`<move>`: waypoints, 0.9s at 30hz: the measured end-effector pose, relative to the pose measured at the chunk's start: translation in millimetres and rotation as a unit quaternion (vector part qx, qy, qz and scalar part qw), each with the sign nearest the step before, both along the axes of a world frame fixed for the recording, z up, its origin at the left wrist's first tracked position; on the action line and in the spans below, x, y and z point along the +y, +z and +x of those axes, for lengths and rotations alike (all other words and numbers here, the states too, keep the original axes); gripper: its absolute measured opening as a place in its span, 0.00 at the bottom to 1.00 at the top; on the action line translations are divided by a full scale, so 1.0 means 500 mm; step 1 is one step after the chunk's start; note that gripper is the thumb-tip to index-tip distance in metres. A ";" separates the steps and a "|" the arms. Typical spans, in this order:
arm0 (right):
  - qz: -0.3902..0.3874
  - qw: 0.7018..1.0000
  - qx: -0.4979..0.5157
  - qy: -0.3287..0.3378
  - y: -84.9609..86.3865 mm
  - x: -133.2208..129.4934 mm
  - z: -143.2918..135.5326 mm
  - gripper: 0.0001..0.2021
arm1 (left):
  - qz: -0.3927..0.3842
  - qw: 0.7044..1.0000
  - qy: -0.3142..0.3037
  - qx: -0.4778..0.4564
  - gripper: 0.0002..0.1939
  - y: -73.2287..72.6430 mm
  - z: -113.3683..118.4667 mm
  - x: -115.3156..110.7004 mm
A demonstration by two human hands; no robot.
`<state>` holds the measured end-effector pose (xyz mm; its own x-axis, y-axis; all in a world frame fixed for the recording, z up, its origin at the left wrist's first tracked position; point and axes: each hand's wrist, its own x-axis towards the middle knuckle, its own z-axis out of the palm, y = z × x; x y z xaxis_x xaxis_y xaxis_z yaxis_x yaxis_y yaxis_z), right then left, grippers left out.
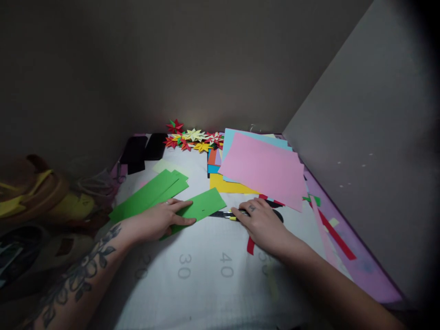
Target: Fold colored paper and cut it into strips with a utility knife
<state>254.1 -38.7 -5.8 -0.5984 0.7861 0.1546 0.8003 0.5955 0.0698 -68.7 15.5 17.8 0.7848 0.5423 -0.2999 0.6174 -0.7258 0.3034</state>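
Note:
My left hand [163,218] holds a green paper strip [208,204], with a finger and the thumb stretched over its face. A small dark mark shows on the strip. Beneath my left forearm and beyond it lie more green paper pieces [147,195], overlapping. My right hand [263,222] is closed over a pair of black scissors [222,214] with yellow parts, lying on the white mat. The dark blades point left toward the green strip; my palm hides most of the handle. A red paper scrap [250,246] sticks out under my right hand.
Pink sheets [263,167] lie over blue and yellow paper at the back right. Several folded paper stars [194,134] line the back wall. Two dark phone-like objects [156,146] are at the back left. Red paper strips [335,236] lie along the right edge. A basket [44,188] stands left.

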 end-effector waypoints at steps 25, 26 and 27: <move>-0.031 0.999 -0.027 0.011 0.008 -0.024 -0.070 0.22 | -0.079 0.992 0.084 -0.058 0.20 0.003 -0.003 -0.012; -0.033 0.999 -0.028 0.017 0.008 -0.025 -0.073 0.22 | -0.085 0.990 0.095 -0.060 0.19 0.006 0.001 -0.015; -0.032 0.999 -0.027 0.021 0.008 -0.026 -0.074 0.22 | -0.088 0.987 0.118 -0.069 0.18 0.009 0.005 -0.017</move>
